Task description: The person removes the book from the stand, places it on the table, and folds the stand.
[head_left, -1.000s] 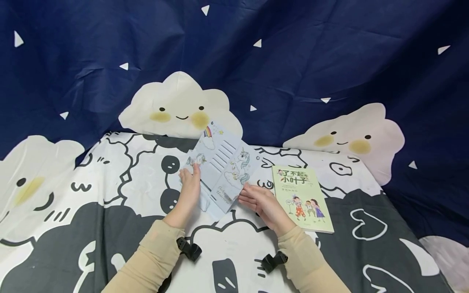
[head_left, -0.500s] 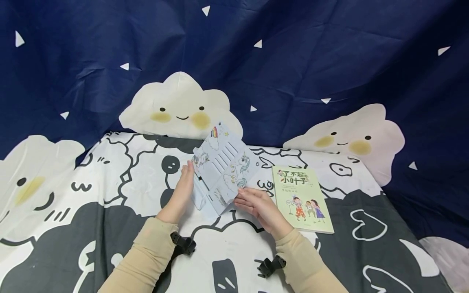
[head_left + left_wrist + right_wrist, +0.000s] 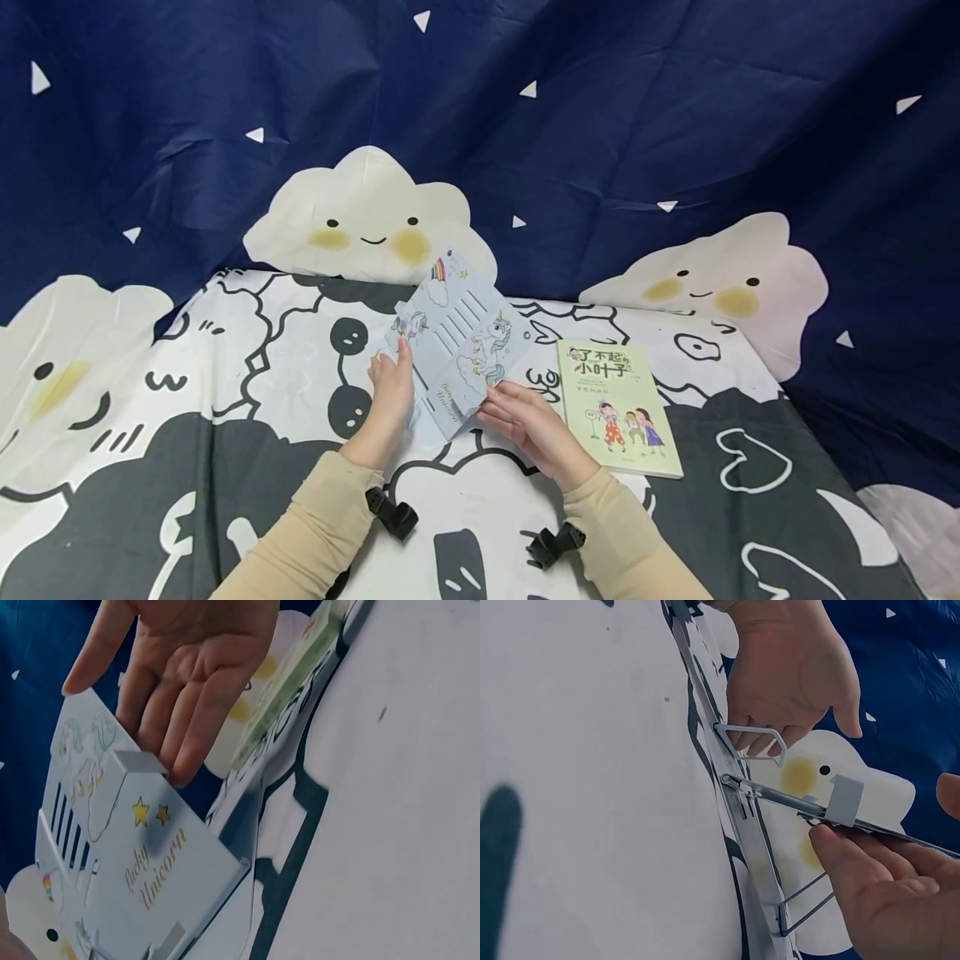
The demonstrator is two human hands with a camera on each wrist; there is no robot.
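Note:
A pale blue folding book stand (image 3: 465, 350), printed with unicorns and a rainbow, is tilted up in the middle of the bed in the head view. My right hand (image 3: 528, 425) grips its right edge, thumb on the printed face and fingers behind the panel (image 3: 919, 841). My left hand (image 3: 390, 396) is at the stand's left side with its thumb raised. In the right wrist view the left hand's fingers (image 3: 761, 739) bend at a wire loop (image 3: 776, 735) on the base, their tips partly hidden. A second wire loop (image 3: 806, 904) stands out farther along the base.
A light green book (image 3: 622, 408) with cartoon children lies flat beside the right hand. Under everything spreads a black-and-white cartoon cloth (image 3: 465, 483). A dark blue curtain (image 3: 600, 125) with clouds and triangles hangs behind.
The stand has shifted slightly right and its panel has tilted up. The left hand drew back to the left, then came in again with its thumb raised. The right hand kept its grip.

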